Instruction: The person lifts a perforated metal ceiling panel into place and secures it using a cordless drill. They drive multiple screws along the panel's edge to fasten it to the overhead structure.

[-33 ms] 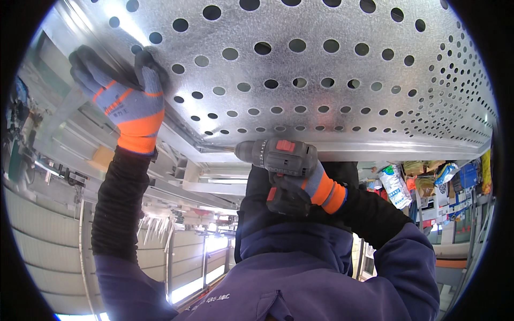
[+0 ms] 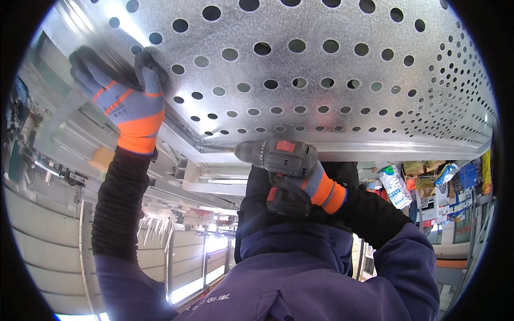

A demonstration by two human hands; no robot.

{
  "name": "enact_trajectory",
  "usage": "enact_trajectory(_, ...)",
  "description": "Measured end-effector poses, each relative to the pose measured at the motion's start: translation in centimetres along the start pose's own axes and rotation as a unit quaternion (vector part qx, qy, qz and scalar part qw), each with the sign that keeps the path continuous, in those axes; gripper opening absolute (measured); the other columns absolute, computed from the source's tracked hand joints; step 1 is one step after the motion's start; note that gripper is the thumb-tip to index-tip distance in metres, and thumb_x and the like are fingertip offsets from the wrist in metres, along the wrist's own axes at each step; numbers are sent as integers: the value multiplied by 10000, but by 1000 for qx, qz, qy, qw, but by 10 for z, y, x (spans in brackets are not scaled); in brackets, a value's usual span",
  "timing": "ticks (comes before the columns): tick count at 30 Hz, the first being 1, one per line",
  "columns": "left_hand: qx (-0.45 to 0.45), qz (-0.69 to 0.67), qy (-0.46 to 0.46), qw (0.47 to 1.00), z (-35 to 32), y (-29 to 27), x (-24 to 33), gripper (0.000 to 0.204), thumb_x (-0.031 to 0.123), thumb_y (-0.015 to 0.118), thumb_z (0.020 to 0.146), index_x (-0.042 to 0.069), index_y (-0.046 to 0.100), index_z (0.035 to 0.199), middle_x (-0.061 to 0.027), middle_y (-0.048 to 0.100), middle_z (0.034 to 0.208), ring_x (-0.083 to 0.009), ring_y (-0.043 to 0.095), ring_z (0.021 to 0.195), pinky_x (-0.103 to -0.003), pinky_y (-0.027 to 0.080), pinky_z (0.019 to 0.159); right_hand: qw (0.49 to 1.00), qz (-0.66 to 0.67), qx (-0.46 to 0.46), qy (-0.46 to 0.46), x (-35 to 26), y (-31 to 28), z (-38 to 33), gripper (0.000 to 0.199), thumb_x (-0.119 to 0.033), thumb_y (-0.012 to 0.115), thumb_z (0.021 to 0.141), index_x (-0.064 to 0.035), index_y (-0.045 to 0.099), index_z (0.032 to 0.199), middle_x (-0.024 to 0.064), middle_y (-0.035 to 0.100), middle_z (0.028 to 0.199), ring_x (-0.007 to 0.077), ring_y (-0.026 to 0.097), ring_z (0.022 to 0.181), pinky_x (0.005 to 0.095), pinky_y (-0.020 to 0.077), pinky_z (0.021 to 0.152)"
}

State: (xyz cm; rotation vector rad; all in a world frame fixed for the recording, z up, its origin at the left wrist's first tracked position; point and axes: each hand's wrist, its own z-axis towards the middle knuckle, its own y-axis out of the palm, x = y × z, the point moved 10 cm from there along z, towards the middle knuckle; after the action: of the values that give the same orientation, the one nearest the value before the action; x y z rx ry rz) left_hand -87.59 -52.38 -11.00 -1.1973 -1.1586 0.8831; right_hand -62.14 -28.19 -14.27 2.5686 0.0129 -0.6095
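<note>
My right hand point(image 2: 317, 184), in a grey and orange work glove, is wrapped around the grip of a black cordless drill point(image 2: 284, 156) with red parts. The drill lies level, its thin bit point(image 2: 218, 148) pointing left at the near left corner of a perforated metal panel point(image 2: 310, 69). Whether the bit's tip touches a screw is too small to tell. On the panel's left edge rests my left hand point(image 2: 126, 96), gloved alike. Its thumb lies against the panel's face and its fingers reach over the edge rail point(image 2: 101, 51), partly hidden in shadow.
Light metal framing point(image 2: 69, 120) runs along the left, beside and below the panel. At the right are a white printed bag point(image 2: 395, 187), blue bins point(image 2: 469, 175) and other mixed goods. A pale ribbed wall point(image 2: 45, 246) stands at lower left.
</note>
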Motion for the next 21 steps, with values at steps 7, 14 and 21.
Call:
enact_trajectory(7, -7, 9, 8, 1000, -2, 1, -1, 940, 350, 692, 811, -55, 226, 1522, -329, 198, 1547, -509, 206, 1433, -602, 186, 1161, 994, 78, 23, 67, 5, -1, -2, 563, -104, 808, 805, -45, 539, 1296, 88, 658, 1176, 174, 646, 1055, 335, 549, 912)
enact_trajectory(14, -11, 11, 0, 1000, -2, 1, -2, 964, 348, 708, 786, -42, 228, 1525, -317, 196, 1554, -503, 197, 1439, -601, 185, 1164, 993, 83, 31, 78, 9, -2, -4, 504, -108, 776, 829, -54, 582, 1291, 72, 672, 1178, 172, 646, 1049, 343, 531, 934)
enact_trajectory(21, -11, 18, -3, 1000, -2, 2, -3, 971, 345, 716, 776, -40, 231, 1524, -314, 202, 1554, -497, 200, 1439, -594, 181, 1167, 992, 99, 30, 68, 14, -1, -5, 519, -113, 790, 826, -50, 559, 1287, 68, 665, 1166, 174, 643, 1040, 341, 535, 924)
